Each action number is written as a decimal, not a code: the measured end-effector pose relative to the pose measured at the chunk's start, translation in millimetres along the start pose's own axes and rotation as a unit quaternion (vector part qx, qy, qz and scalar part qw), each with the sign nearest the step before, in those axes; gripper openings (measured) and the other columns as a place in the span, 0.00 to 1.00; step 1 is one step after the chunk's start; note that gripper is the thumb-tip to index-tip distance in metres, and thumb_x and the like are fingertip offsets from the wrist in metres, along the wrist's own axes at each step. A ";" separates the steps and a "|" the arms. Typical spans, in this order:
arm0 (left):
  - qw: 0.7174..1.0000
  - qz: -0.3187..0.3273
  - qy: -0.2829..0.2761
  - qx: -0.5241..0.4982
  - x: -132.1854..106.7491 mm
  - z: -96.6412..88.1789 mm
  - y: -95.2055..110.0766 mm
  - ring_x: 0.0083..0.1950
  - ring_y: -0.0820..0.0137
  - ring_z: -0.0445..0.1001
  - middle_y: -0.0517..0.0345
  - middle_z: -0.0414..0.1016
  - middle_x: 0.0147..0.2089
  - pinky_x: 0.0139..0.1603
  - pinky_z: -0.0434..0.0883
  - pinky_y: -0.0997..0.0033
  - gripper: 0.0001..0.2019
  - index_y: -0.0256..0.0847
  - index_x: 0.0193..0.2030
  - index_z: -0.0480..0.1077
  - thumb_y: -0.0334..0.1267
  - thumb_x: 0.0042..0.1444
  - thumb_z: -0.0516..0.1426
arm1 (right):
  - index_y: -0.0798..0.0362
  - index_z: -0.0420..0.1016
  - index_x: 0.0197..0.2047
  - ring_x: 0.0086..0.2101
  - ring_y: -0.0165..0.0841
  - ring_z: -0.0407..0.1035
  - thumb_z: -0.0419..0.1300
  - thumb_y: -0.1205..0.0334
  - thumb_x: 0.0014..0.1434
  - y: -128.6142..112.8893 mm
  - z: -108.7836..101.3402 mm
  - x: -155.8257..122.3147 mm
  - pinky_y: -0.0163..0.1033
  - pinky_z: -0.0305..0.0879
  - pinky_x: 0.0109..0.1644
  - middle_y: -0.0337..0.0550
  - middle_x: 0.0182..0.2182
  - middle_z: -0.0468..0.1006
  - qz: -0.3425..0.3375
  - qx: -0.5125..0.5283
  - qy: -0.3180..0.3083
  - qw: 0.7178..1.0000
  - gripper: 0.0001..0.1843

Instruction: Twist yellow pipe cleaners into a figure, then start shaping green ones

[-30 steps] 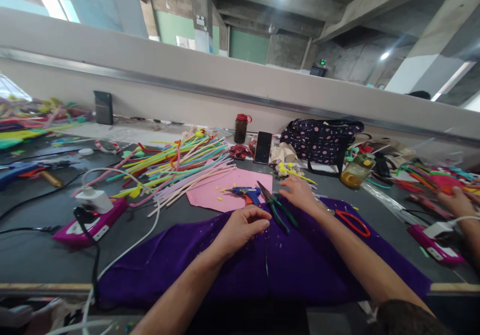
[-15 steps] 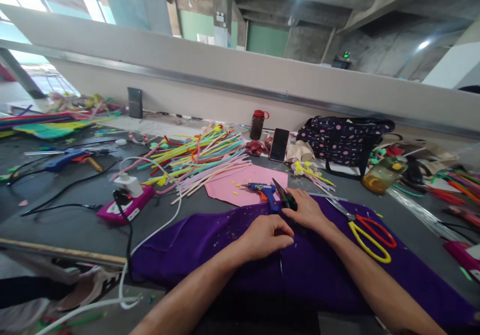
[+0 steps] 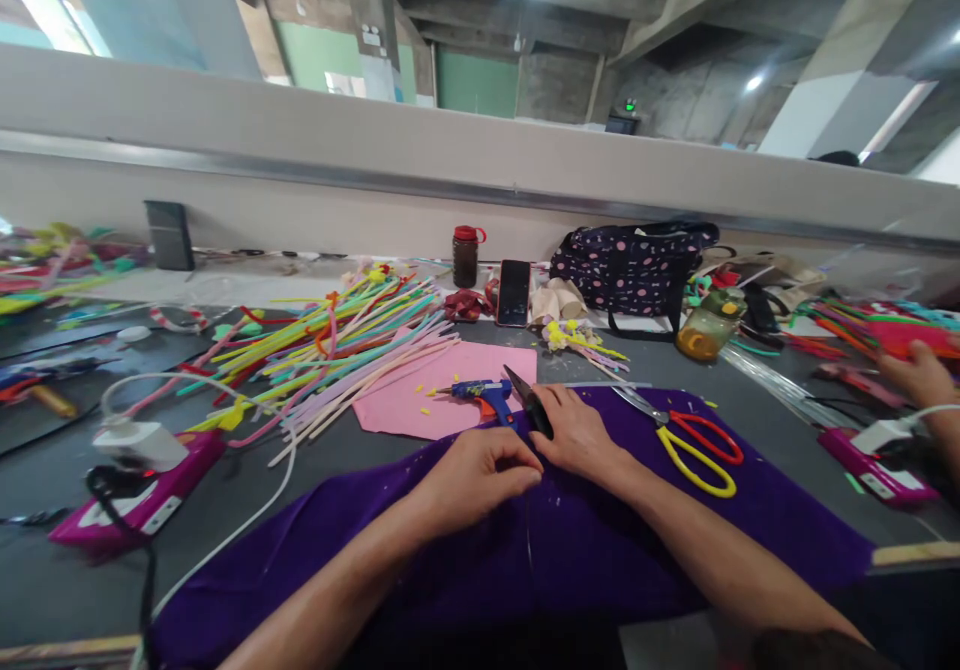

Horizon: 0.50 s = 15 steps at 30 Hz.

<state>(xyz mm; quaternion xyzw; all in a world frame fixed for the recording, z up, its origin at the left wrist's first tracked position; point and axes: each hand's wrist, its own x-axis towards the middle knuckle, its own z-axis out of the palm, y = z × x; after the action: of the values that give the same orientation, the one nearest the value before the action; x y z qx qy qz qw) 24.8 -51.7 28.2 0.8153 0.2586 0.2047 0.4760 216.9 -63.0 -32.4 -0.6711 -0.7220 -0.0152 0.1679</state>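
My right hand (image 3: 574,430) rests on the purple cloth (image 3: 622,540), its fingers round dark pliers (image 3: 534,412) whose pointed jaws aim up and left. Beside it my left hand (image 3: 480,480) is held palm inward, thumb and fingers curled together; whatever is between the fingertips is hidden or too small to make out. A thin line runs down the cloth below that hand. Just beyond the hands lies a blue glue gun (image 3: 480,395) on a pink sheet (image 3: 405,395) with small yellow bits. Red-and-yellow-handled scissors (image 3: 679,435) lie on the cloth at right.
Many coloured pipe cleaners (image 3: 337,340) are heaped at left-centre. Power strips (image 3: 150,490) with cables sit on both sides. A phone (image 3: 514,293), a red-capped bottle (image 3: 466,258), a patterned bag (image 3: 637,270) and a drink bottle (image 3: 709,328) line the back. Another person's hand (image 3: 919,375) is at far right.
The view has turned right, so the table things shift left and another person's hand appears at far right. My hands keep nearly the same pose, the pliers still in the right one.
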 end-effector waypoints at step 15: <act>0.957 0.000 0.291 0.014 35.3 -44.3 -50.1 0.30 0.72 0.70 0.58 0.74 0.30 0.32 0.64 0.75 0.10 0.40 0.31 0.73 0.44 0.50 0.55 | 0.48 0.71 0.47 0.44 0.38 0.64 0.50 0.58 0.58 116.4 -24.5 73.1 0.38 0.58 0.42 0.48 0.44 0.71 0.197 -0.130 0.026 0.971 0.15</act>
<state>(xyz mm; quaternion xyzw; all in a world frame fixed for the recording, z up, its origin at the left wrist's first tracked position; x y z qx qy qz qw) 15.4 20.5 7.6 0.7270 0.3889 0.4292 0.3686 332.6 12.9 -13.8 -0.8153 -0.5631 -0.0930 0.0973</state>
